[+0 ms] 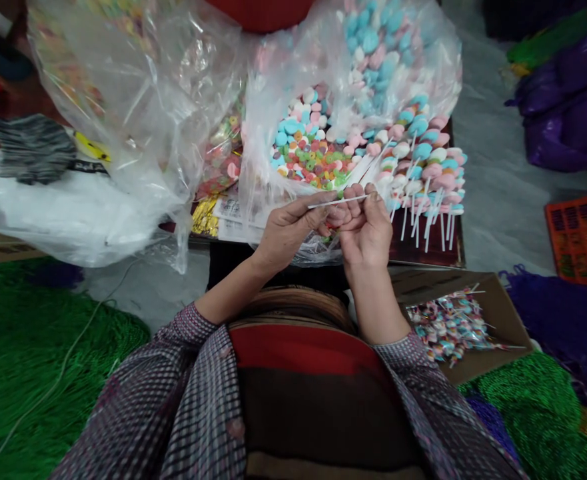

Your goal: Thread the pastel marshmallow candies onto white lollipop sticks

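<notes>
The left hand (290, 227) and right hand (368, 230) pinch a white stick (342, 200); loose candies (313, 160) lie just beyond them, candy skewers (430, 157) to their right.

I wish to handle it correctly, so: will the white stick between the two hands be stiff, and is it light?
The white stick is probably stiff, as it looks straight between the left hand and right hand. Being so thin, it is likely light, and may bend if pressed.
</notes>
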Demonstrator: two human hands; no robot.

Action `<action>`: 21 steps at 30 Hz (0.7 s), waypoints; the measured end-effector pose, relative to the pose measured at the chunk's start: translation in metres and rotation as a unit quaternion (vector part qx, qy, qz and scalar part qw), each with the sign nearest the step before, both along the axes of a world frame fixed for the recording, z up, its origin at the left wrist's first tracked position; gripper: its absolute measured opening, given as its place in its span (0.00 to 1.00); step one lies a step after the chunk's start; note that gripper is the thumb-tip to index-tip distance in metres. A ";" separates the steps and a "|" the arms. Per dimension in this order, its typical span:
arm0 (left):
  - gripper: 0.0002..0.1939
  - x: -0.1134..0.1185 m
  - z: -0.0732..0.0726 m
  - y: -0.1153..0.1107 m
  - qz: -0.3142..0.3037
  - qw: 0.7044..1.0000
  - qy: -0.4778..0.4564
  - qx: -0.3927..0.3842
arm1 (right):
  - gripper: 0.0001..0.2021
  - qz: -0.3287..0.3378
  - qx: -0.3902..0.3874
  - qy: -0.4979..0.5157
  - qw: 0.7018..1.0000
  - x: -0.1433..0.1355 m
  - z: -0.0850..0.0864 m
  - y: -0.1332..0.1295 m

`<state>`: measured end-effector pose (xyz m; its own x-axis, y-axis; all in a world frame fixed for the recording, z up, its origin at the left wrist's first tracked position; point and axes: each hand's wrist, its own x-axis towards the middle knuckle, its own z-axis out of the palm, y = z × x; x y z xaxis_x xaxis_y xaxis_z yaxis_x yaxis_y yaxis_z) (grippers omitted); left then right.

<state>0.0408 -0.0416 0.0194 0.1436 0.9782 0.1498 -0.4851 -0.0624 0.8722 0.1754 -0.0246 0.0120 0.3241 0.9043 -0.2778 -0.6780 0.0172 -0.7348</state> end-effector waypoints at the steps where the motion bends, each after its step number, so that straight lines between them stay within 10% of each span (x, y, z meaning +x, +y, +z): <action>1: 0.13 0.000 0.000 0.000 -0.001 1.000 0.003 0.002 | 0.07 0.002 0.002 -0.002 1.000 0.001 -0.002 0.000; 14: 0.16 -0.014 -0.003 -0.013 -0.096 0.983 0.155 0.034 | 0.18 0.028 0.054 -0.143 0.988 0.014 -0.017 0.008; 21: 0.22 -0.036 0.014 0.004 0.068 0.994 0.083 0.009 | 0.22 0.084 0.098 -0.316 0.940 0.025 -0.010 -0.002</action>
<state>0.0049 -0.0377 0.0338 0.0346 0.9877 0.1528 -0.3199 -0.1339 0.9379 0.2007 -0.0264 0.0024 0.2166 0.9713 0.0987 -0.1122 0.1252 -0.9858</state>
